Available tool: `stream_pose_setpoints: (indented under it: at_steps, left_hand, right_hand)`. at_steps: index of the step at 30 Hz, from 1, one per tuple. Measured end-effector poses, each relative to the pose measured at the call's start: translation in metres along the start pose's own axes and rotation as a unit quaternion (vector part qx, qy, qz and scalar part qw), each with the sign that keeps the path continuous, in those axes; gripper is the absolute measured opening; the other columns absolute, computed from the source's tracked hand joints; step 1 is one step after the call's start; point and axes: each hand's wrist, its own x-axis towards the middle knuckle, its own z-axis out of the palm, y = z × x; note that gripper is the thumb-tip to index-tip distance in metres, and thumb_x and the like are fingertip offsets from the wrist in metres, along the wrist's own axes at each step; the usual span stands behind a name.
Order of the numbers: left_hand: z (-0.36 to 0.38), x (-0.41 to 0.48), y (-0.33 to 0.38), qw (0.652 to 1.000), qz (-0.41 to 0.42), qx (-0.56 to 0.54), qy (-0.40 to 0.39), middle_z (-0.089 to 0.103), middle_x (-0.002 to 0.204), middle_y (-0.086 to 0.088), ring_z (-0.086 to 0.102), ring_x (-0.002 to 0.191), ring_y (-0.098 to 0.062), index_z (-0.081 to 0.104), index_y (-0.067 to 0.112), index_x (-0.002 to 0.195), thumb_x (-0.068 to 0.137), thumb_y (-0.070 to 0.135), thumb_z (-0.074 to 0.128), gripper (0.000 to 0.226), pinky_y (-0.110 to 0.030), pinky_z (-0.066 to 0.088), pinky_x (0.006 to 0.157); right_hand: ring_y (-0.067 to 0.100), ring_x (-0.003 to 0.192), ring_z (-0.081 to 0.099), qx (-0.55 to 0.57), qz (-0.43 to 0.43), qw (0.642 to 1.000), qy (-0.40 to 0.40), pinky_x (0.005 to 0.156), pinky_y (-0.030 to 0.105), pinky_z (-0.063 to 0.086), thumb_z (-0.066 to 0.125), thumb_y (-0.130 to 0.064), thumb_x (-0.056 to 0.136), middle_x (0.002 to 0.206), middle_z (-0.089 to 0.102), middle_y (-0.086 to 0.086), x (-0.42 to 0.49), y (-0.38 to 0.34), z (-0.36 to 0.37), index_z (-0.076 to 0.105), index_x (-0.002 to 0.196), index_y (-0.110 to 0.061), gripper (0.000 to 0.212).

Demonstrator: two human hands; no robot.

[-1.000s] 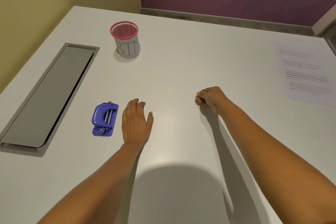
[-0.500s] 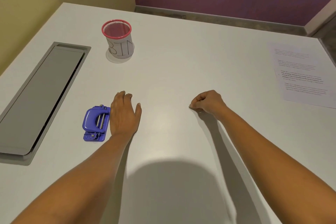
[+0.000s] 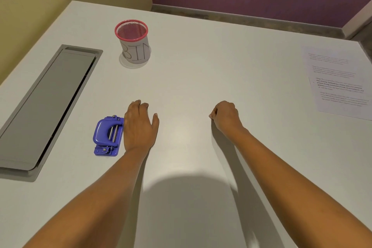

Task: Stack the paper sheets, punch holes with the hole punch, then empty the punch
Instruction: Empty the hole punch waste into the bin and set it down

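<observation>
Left hand (image 3: 140, 127) lies flat on the table (image 3: 201, 66), fingers relaxed, just beside the blue hole punch (image 3: 107, 136) at near left. Right hand (image 3: 226, 118) is curled into an empty fist. Paper sheets (image 3: 338, 80) lie at the far right, well apart from both hands. The sheets are probably thin, limp and slippery, so best pinched at an edge; the punch looks rigid and would be gripped across its body

I see the left forearm (image 3: 96, 197) and right forearm (image 3: 291, 177) bare to the frame's lower edge; left hand (image 3: 140, 127) and right hand (image 3: 226, 117) bare too.
</observation>
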Motion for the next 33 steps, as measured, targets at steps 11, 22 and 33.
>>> stream_pose_setpoints:
  at_steps: [11,22,33]
  left_hand:
    - [-0.001,0.000,0.001,1.000,0.001,0.011,-0.002,0.047,0.133,-0.021,0.040,0.128,-0.034,0.051,-0.002,0.119,0.091,0.022,0.050,0.037,-0.044,0.033,0.105]
    - [0.002,0.014,0.003,0.999,-0.043,-0.004,0.007,0.043,0.138,-0.017,0.038,0.129,-0.031,0.049,0.002,0.123,0.092,0.025,0.049,0.039,-0.041,0.031,0.107]
    - [0.013,0.055,0.000,0.995,-0.088,0.054,-0.002,0.022,0.155,-0.014,0.015,0.144,-0.027,0.027,0.007,0.142,0.096,0.034,0.033,0.053,-0.039,0.010,0.118]
  right_hand:
    - [0.026,0.079,0.059,0.121,0.101,0.984,-0.078,0.062,0.028,0.045,0.051,-0.004,0.086,0.080,0.063,0.015,0.008,0.000,-0.013,0.045,0.057,-0.007,0.029]
    - [0.022,0.070,0.058,0.332,0.112,0.921,-0.173,0.088,0.030,0.051,0.058,0.011,0.080,0.069,0.059,0.014,0.041,-0.061,-0.026,0.054,0.060,-0.002,0.025]
    - [0.029,0.087,0.069,0.241,-0.066,0.964,-0.094,0.076,0.030,0.058,0.067,0.004,0.079,0.095,0.068,0.019,0.089,-0.203,-0.037,0.068,0.095,0.008,0.016]
